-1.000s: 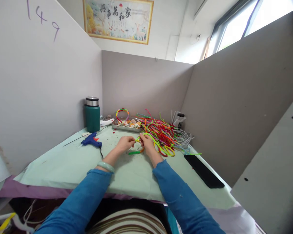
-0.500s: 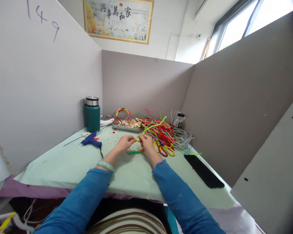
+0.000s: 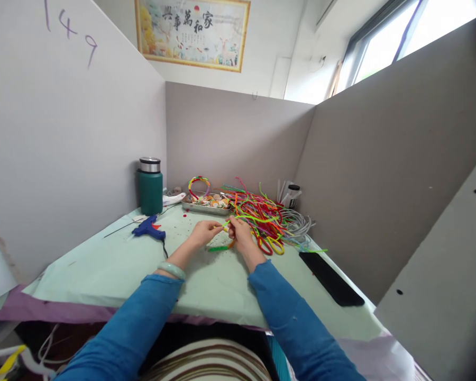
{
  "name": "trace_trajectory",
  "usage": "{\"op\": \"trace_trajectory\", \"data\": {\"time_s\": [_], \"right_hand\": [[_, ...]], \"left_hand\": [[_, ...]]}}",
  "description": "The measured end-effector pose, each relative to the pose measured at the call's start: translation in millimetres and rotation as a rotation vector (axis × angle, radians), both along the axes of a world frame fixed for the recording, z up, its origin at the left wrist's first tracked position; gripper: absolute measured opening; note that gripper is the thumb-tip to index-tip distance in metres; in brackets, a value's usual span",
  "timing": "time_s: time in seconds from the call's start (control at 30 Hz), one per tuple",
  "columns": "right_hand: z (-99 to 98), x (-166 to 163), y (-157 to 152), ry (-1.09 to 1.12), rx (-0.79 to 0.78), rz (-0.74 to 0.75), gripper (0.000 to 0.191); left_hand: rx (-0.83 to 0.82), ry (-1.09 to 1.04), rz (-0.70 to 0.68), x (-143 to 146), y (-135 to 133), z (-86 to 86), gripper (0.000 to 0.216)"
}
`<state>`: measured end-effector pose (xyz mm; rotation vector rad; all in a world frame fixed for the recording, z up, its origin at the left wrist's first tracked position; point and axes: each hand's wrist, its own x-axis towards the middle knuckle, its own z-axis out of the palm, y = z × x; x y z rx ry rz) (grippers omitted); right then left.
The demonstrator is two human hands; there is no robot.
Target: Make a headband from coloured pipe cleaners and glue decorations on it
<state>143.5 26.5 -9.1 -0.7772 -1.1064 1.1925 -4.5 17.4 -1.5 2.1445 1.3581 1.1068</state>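
Note:
My left hand (image 3: 205, 233) pinches the near end of a yellow-green pipe cleaner (image 3: 257, 217) above the middle of the table. Close beside it, my right hand (image 3: 240, 231) has its fingers closed on the same pipe cleaner, whose long free part stretches off to the right over the pile. A green and orange piece (image 3: 220, 248) hangs or lies just below my hands; how it joins the yellow-green one is hidden by my fingers. Behind my right hand spreads a heap of colourful pipe cleaners (image 3: 262, 211).
A metal tray (image 3: 206, 209) of small pieces stands at the back, a multicoloured ring (image 3: 199, 180) upright at it. To the left are a green bottle (image 3: 150, 190) and a blue glue gun (image 3: 148, 227). A black flat object (image 3: 331, 278) lies right. Grey partitions (image 3: 238, 132) enclose the table.
The free part of the yellow-green pipe cleaner has swung down from pointing up and right to lying nearly level. My right hand has turned slightly; my left hand has barely moved.

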Motion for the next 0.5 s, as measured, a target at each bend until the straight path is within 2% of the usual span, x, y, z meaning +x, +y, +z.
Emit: {"op": "trace_trajectory", "data": {"time_s": [0.2, 0.37, 0.5], "right_hand": [[-2.9, 4.4, 5.4, -0.171, 0.056, -0.190, 0.031], [0.6, 3.0, 2.0, -0.015, -0.053, -0.035, 0.032], [3.9, 6.2, 1.1, 0.088, -0.074, -0.073, 0.030]], "left_hand": [[0.019, 0.097, 0.054, -1.3, -3.0, 2.8, 0.036], [0.053, 0.177, 0.104, -1.0, -1.9, 2.2, 0.031], [-0.019, 0.137, 0.107, -1.0, -4.1, 5.7, 0.034]]}}
